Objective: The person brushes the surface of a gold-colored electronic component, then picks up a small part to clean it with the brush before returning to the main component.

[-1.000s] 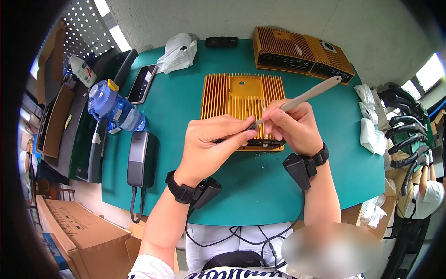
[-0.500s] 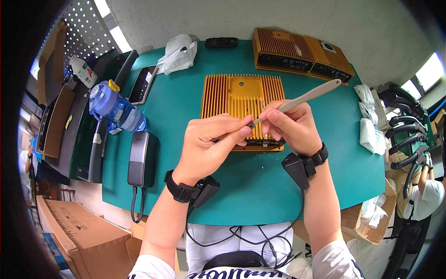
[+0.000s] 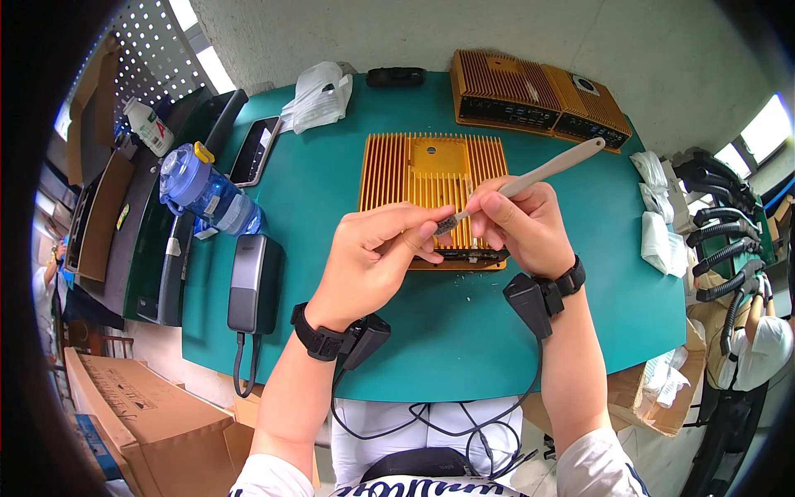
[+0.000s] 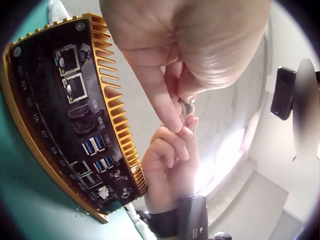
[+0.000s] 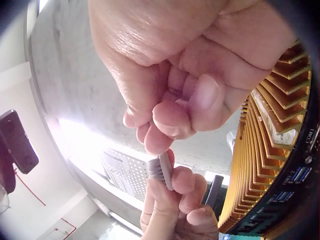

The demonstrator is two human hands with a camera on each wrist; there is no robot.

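A toothbrush [image 3: 559, 166] with a pale grey handle slants up to the right in the head view. My right hand [image 3: 530, 228] grips it near the neck between thumb and fingers. Its dark bristle head [image 3: 445, 224] points left, where the thumb and forefinger of my left hand [image 3: 364, 257] pinch it. In the right wrist view the grey bristles [image 5: 157, 170] show beside the left fingertips. Both hands hover over the front edge of a gold finned computer case [image 3: 431, 153], whose black port panel [image 4: 65, 115] shows in the left wrist view.
Two more gold cases [image 3: 505, 87] stand at the back right. On the left are a phone [image 3: 256, 151], a blue water bottle [image 3: 207, 190] and a black-grey power brick [image 3: 252, 282]. White plastic wrapping [image 3: 319, 95] lies at the back. Small debris [image 3: 468, 282] dots the green table.
My left fingertips have shifted back slightly along the brush head, so more of the dark bristles shows. The right hand and the case have stayed almost in place.
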